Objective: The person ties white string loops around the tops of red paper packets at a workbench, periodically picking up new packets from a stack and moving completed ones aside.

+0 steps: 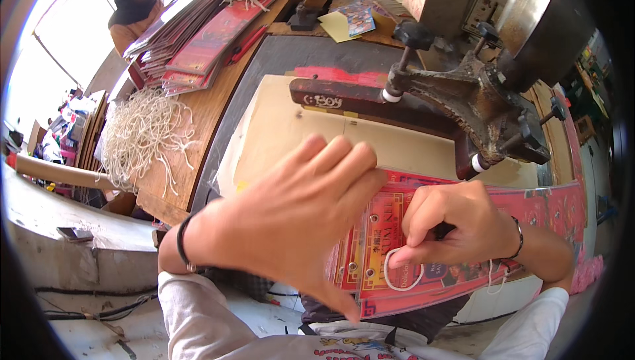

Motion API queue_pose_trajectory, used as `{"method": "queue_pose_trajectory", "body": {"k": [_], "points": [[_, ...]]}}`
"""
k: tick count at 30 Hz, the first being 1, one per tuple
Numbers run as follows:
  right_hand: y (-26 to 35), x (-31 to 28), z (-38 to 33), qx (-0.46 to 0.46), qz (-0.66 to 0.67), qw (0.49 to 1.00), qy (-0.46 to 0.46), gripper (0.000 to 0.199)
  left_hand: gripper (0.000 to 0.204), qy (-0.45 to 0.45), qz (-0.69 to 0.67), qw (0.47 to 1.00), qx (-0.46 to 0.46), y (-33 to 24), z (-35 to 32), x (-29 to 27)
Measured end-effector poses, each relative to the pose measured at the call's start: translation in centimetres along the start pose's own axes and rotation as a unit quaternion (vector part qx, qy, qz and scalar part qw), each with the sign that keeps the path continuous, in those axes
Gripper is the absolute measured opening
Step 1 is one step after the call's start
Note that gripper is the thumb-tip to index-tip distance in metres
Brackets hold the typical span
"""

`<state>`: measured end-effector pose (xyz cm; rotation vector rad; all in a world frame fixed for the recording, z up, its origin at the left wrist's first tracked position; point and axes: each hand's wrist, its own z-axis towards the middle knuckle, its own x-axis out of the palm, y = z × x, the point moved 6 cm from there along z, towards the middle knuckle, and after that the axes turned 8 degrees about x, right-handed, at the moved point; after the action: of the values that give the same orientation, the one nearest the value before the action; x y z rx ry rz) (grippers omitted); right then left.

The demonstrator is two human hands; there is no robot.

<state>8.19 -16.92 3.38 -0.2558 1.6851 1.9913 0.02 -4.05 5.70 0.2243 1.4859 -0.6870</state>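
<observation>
Flat red printed sheets [423, 299] with a glossy plastic surface and small metal eyelets lie in front of me. My left hand [291, 208], slightly blurred, is over their left edge, thumb spread well away from the fingers; nothing shows in it. Above the middle of the sheets, my right hand [456, 221] is closed, fingers curled against the thumb. A white string [387, 277] makes a loop at its thumb tip and seems held there; its ends are hidden. Another piece of white string [493, 284] hangs on the sheets further right.
A dark metal machine arm with knobs [463, 92] and a dark bar [344, 95] stands over a tan board [271, 119]. A heap of white strings [149, 135], stacked red sheets [205, 49] and a red tool [248, 44] lie left. A person [135, 6] is beyond.
</observation>
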Motion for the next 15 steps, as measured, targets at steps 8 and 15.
{"method": "queue_pose_trajectory", "body": {"k": [8,15], "points": [[1.4,0.3,-0.3,-0.123,-0.094,0.988,-0.021,0.024,0.116,-0.025,0.03,0.999,-0.003,-1.8,-1.0,1.2],[2.2,0.9,-0.3,-0.172,-0.098,0.98,-0.003,0.02,0.106,-0.003,0.001,1.0,-0.012,-1.5,-0.4,0.7]]}}
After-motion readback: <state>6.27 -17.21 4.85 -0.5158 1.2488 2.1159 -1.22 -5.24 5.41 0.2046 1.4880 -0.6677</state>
